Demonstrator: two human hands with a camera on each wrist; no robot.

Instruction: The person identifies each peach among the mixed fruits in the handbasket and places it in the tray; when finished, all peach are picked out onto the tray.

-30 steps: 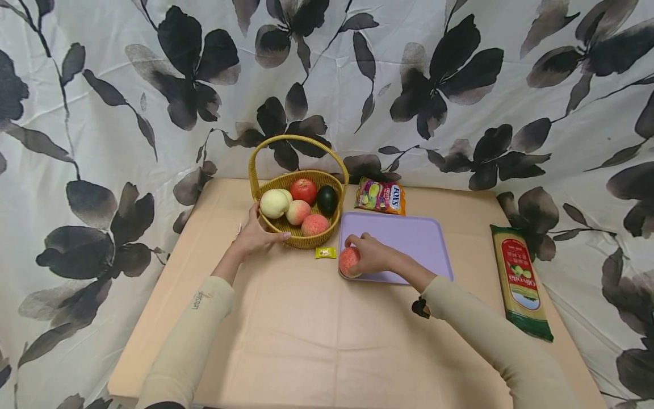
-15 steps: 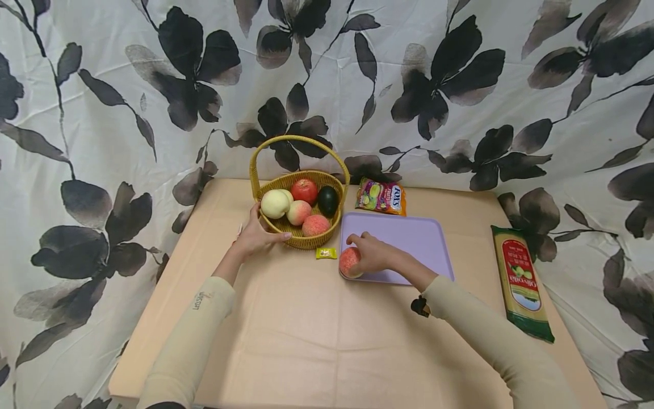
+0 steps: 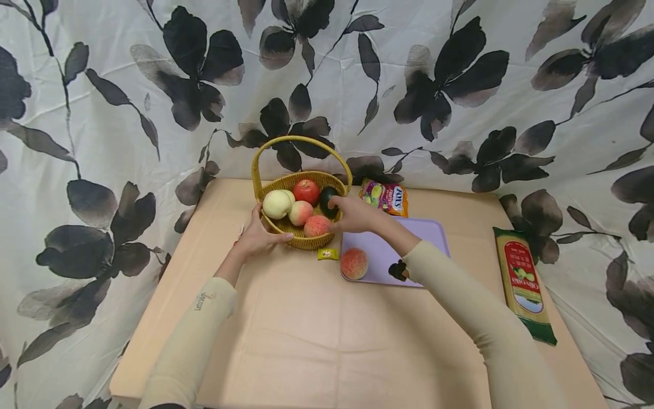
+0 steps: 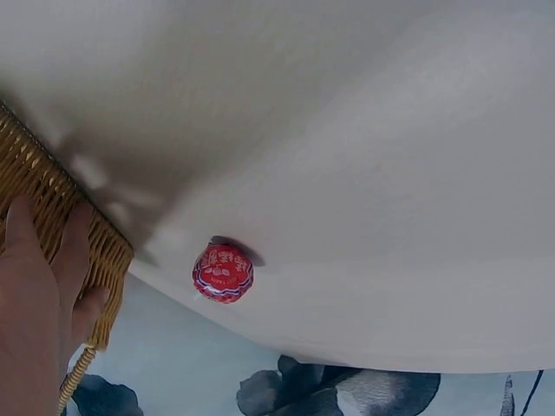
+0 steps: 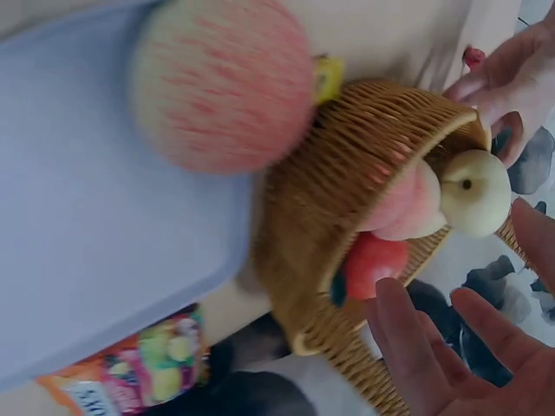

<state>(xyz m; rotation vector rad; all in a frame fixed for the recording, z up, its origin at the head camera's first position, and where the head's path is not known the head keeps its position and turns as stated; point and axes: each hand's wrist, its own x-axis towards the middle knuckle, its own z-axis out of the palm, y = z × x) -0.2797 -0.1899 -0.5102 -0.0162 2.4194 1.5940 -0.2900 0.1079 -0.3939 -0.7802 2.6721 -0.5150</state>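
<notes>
A yellow wicker basket (image 3: 306, 243) with a tall handle holds a red pomegranate-like fruit (image 3: 306, 192), a dark avocado-like fruit (image 3: 326, 199), pale peaches (image 3: 276, 204) and pink ones, including a peach (image 3: 315, 226) at the front. My left hand (image 3: 252, 237) grips the basket's left side, thumb along the front rim and fingers against the wicker wall (image 4: 39, 173). Over the right rim, my right hand (image 3: 352, 214) reaches in beside the front peach and dark fruit. Its fingers are spread in the right wrist view, holding nothing. Another peach (image 3: 354, 263) sits on the lilac tray (image 3: 393, 267).
A yellow-wrapped candy (image 3: 327, 254) lies before the basket, and a red-wrapped candy (image 4: 223, 272) beside it on the left. Behind the tray is a Fox's candy bag (image 3: 385, 197). A long green-and-gold packet (image 3: 523, 284) lies at the table's right edge.
My right hand has let go of the peach on the tray's left front corner and moved up and left to the basket. The left hand stays on the basket.
</notes>
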